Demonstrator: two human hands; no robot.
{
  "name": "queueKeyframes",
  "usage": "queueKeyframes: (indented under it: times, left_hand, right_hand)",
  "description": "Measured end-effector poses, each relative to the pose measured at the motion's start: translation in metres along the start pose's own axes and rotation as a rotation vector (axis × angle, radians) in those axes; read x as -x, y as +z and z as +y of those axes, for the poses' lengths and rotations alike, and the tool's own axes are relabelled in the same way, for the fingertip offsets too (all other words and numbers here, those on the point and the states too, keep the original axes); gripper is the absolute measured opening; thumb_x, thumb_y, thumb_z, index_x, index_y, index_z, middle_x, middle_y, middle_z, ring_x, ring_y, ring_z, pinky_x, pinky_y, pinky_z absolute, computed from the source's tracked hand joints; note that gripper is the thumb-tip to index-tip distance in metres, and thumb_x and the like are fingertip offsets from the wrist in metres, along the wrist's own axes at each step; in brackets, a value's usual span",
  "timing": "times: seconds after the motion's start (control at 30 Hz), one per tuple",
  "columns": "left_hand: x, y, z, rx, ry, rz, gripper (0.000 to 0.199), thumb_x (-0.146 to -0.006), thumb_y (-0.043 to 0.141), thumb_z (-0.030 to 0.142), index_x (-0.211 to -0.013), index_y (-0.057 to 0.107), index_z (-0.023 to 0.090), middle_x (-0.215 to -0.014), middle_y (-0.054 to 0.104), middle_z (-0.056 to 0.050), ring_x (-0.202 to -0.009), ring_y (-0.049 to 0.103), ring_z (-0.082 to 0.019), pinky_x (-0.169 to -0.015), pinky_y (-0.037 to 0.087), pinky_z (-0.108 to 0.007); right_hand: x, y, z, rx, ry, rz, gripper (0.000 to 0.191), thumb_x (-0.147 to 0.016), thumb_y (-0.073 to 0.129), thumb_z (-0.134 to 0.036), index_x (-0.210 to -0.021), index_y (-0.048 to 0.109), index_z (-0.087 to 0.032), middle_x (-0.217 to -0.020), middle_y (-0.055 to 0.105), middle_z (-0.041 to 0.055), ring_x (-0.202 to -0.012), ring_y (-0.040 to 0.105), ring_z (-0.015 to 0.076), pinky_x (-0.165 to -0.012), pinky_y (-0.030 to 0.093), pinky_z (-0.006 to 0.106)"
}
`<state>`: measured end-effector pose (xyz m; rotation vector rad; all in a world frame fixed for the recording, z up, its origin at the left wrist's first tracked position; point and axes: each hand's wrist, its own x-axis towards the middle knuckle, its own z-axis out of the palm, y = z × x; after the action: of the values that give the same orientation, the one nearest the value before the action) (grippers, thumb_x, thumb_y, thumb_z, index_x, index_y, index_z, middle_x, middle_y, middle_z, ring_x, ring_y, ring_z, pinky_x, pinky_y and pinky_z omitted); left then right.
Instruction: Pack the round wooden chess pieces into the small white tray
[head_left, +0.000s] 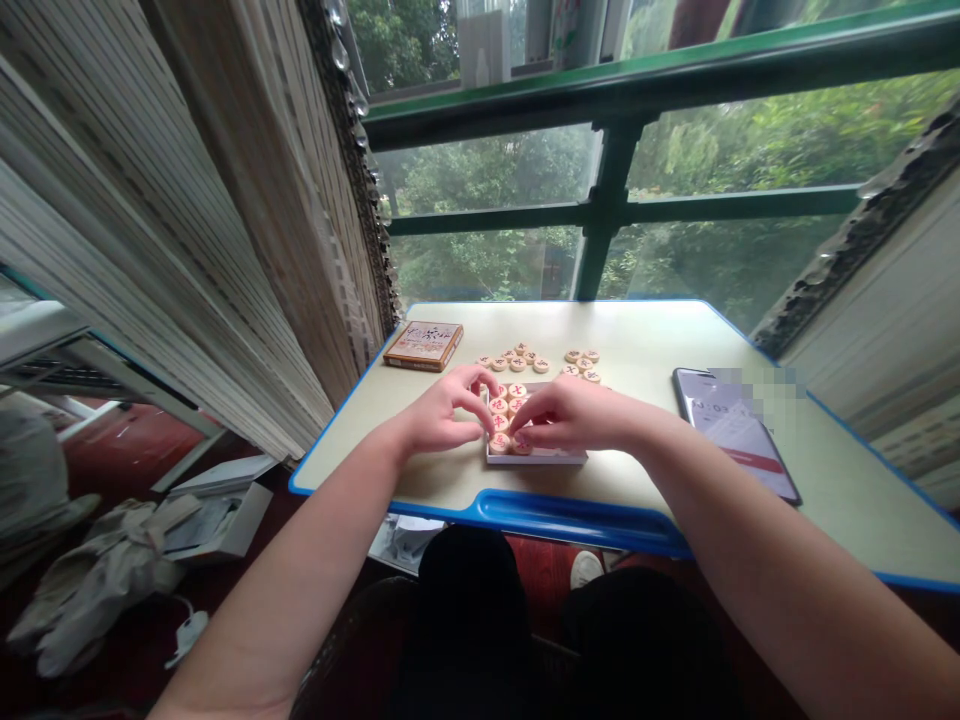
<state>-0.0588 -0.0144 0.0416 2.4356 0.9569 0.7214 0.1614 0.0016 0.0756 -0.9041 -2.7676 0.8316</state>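
Note:
A shallow white box (536, 459) on the table holds several round wooden Chinese chess pieces (499, 423) with red characters, set in columns on its left side. My left hand (450, 410) is at the box's left edge, thumb and fingers curved and apart, fingertips next to the left column. My right hand (562, 413) reaches over the box from the right. Its fingers are closed on a chess piece (523, 443) near the front of the second column, which they partly cover. The right part of the box is mostly hidden beneath this hand.
More chess pieces (517, 364) with dark characters lie behind the box, and another group (583, 364) sits to their right. A brown lidded box (424, 345) rests at the back left. A phone (735, 430) lies at right. Blue trim and a tray groove (577, 515) edge the table's front.

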Motion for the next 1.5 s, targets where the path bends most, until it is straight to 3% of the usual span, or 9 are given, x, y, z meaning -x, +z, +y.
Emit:
queueKeyframes:
  times: [0.2, 0.47, 0.6, 0.93, 1.5]
  left_hand:
    - [0.002, 0.002, 0.002, 0.034, -0.012, 0.0, 0.02, -0.066, 0.057, 0.01, -0.069, 0.074, 0.02, -0.102, 0.052, -0.004, -0.087, 0.05, -0.016, -0.086, 0.044, -0.031]
    - [0.002, 0.002, 0.002, 0.088, 0.024, -0.011, 0.017, -0.068, 0.056, 0.012, -0.067, 0.073, 0.018, -0.102, 0.053, -0.006, -0.081, 0.051, -0.014, -0.079, 0.046, -0.03]
    - [0.002, 0.001, 0.001, 0.097, 0.013, 0.033, 0.018, -0.067, 0.055, 0.011, -0.066, 0.071, 0.017, -0.099, 0.055, -0.006, -0.078, 0.051, -0.014, -0.077, 0.046, -0.031]
    - [0.001, 0.004, -0.004, 0.035, 0.025, -0.004, 0.029, -0.061, 0.05, 0.003, -0.069, 0.073, 0.019, -0.099, 0.055, -0.004, -0.078, 0.052, -0.013, -0.078, 0.047, -0.029]
    - [-0.001, 0.008, -0.004, 0.098, 0.039, 0.028, 0.023, -0.064, 0.051, 0.006, -0.063, 0.07, 0.017, -0.092, 0.059, -0.005, -0.082, 0.056, -0.015, -0.081, 0.047, -0.03]
  right_hand:
    - [-0.004, 0.008, 0.003, 0.014, -0.093, -0.02, 0.026, -0.077, 0.055, -0.02, -0.093, 0.075, -0.021, -0.078, 0.07, 0.0025, -0.069, 0.056, 0.0124, -0.062, 0.037, 0.022]
    - [-0.005, 0.009, 0.003, 0.028, -0.111, -0.006, 0.024, -0.077, 0.056, -0.019, -0.09, 0.076, -0.02, -0.074, 0.068, 0.0031, -0.067, 0.055, 0.0124, -0.061, 0.037, 0.022]
    - [-0.005, 0.005, 0.005, 0.029, -0.106, 0.065, 0.023, -0.076, 0.055, -0.016, -0.086, 0.076, -0.018, -0.079, 0.068, 0.0047, -0.065, 0.055, 0.0114, -0.06, 0.038, 0.022]
    - [-0.004, 0.007, 0.0, 0.025, -0.094, 0.07, 0.024, -0.076, 0.056, -0.017, -0.091, 0.075, -0.02, -0.087, 0.069, 0.0049, -0.067, 0.056, 0.0117, -0.061, 0.039, 0.022]
    - [-0.007, 0.012, -0.002, 0.018, -0.075, 0.034, 0.026, -0.074, 0.053, -0.014, -0.086, 0.076, -0.019, -0.081, 0.071, 0.0035, -0.07, 0.059, 0.0134, -0.065, 0.041, 0.022]
